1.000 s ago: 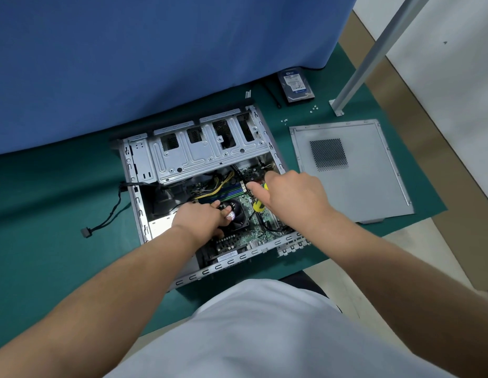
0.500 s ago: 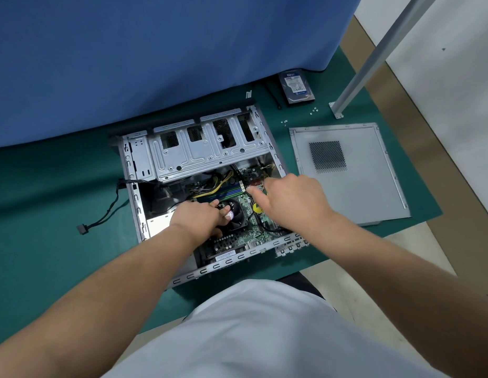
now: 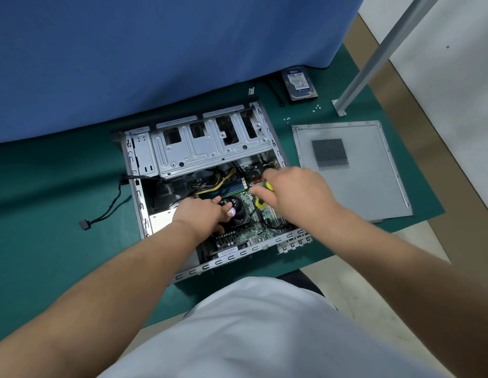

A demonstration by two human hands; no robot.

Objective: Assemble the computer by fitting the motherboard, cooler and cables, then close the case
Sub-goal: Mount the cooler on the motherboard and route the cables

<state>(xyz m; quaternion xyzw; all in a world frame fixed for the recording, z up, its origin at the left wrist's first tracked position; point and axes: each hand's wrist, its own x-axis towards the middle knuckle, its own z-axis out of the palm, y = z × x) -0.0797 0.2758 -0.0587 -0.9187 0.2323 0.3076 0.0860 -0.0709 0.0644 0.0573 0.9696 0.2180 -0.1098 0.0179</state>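
Your left hand (image 3: 202, 214) grips the CPU cooler fan (image 3: 237, 210) on the motherboard (image 3: 247, 233), while your right hand (image 3: 297, 195) pinches a yellow-handled screwdriver (image 3: 264, 195) beside it.

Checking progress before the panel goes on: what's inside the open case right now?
Inside the case: motherboard, cooler under the left hand, yellow cables. The right hand holds a screwdriver; its tip is hidden.

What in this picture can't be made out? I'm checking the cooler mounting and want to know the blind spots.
Head view only:
- Screwdriver tip: hidden under the right hand, so the screw it meets is unseen.
- Cooler: its left part is covered by the left hand.
- Loose screws on the mat: too small to count.
- Hard drive label: too small to read.
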